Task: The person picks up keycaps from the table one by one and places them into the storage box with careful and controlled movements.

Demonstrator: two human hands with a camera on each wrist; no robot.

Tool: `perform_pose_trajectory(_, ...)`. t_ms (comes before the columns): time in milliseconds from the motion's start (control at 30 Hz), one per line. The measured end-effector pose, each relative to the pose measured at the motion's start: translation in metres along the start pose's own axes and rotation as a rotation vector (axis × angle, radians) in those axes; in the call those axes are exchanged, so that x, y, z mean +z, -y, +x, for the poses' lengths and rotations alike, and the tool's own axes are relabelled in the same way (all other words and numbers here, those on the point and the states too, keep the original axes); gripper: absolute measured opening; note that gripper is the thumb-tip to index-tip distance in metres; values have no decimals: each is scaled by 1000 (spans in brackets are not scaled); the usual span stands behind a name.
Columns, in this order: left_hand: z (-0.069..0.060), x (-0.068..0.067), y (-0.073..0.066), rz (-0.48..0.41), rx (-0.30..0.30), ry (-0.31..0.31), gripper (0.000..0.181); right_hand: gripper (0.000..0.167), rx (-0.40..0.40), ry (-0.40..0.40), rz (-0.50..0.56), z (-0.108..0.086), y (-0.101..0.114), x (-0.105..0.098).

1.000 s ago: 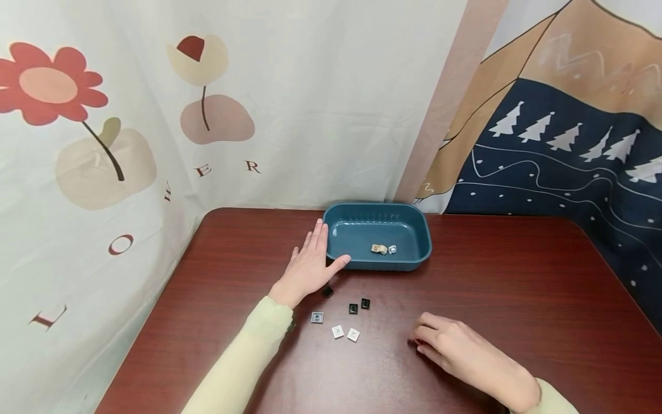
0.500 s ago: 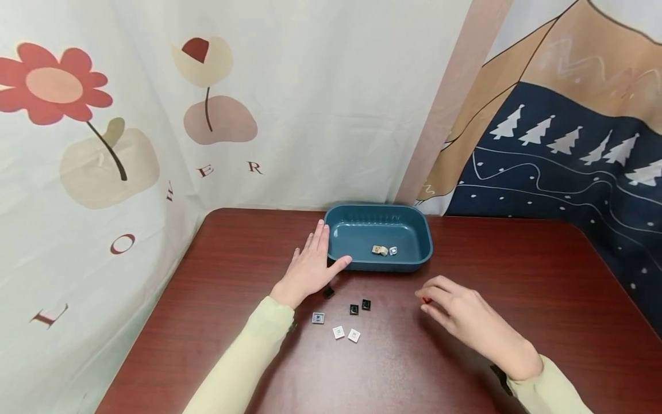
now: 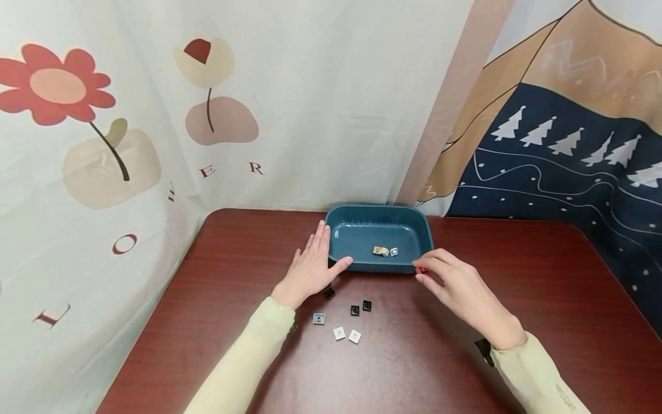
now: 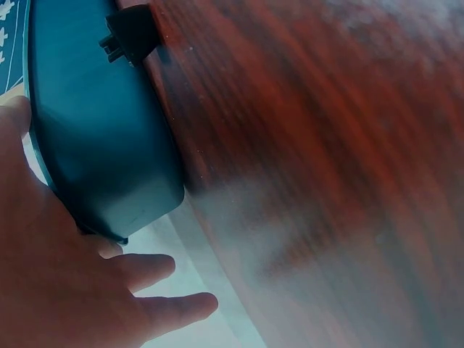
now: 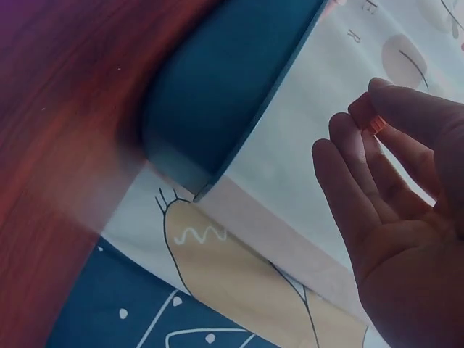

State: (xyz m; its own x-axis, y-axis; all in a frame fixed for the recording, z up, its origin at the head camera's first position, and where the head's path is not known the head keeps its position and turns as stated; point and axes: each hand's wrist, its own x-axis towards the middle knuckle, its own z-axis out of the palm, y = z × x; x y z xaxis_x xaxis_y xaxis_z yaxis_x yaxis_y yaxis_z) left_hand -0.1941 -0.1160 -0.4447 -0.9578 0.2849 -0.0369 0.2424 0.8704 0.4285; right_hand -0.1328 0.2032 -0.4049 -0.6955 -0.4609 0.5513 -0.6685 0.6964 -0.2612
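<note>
My left hand (image 3: 308, 270), fingers straight and thumb spread, rests against the left end of the blue tray (image 3: 380, 267). Between thumb and fingertips of my right hand (image 3: 462, 284) is a small red keycap (image 5: 366, 114), pinched at the height of the tray's front right corner. Inside the tray lie beige keycaps (image 3: 380, 251) and a pale one (image 3: 394, 252). On the table in front are two white keycaps (image 3: 347, 335), a grey-blue keycap (image 3: 319, 318) and black keycaps (image 3: 354, 310). One black keycap (image 4: 132, 35) sits close to the left thumb, its stem showing in the left wrist view.
The dark red wooden table (image 3: 248, 247) meets a printed curtain (image 3: 310, 115) at its back edge. The tray stands near that edge. Bare tabletop lies to the right of the tray and in front of the keycaps.
My right hand has risen from the table with the red keycap and moved forward to the tray's front right corner. The left hand stays against the tray.
</note>
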Motion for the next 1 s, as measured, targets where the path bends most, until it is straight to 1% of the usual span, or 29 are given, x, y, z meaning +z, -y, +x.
perform_pose_trajectory(133, -1, -1, 0, 0, -3, 1, 103, 27, 41, 3, 21, 8, -3, 3)
perform_pose_trajectory(500, -1, -1, -1, -9, -5, 9, 104, 27, 185, -7, 64, 27, -13, 12)
perform_pose_trajectory(733, 0, 0, 0, -10, 6, -5, 104, 26, 206, -28, 79, 38, -18, 19)
perform_pose_trajectory(833, 0, 0, 0, -9, 6, -2, 104, 25, 215, -36, 86, 42, -19, 23)
perform_pose_trajectory(1000, 0, 0, 0, -12, 8, -5, 104, 25, 241, -26, 97, 49, -23, 30)
